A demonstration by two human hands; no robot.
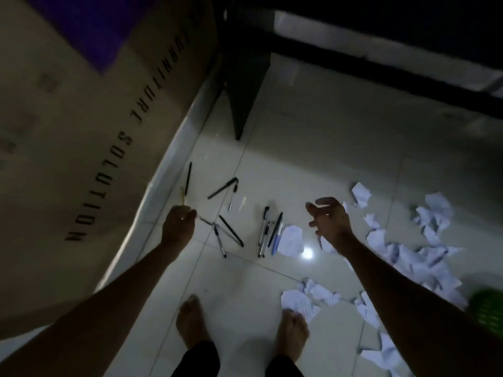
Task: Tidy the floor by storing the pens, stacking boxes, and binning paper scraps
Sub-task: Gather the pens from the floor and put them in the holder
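Observation:
Several pens lie scattered on the pale tiled floor: a loose group [223, 186] farther out, crossed ones [230, 231] nearer, and a bundle [269, 231] beside a crumpled paper [292, 239]. My left hand [178, 223] is closed around a thin yellowish pencil [182, 197] whose tip sticks up past the fingers. My right hand [328, 219] hovers above the floor with fingers spread and nothing in it. Many white paper scraps [424, 248] are strewn across the right side.
A large cardboard box [81, 131] with black lettering fills the left. A dark furniture leg [245, 85] and frame stand at the back. A green basket [488, 306] shows at the right edge. My bare feet [190, 319] stand at the bottom centre.

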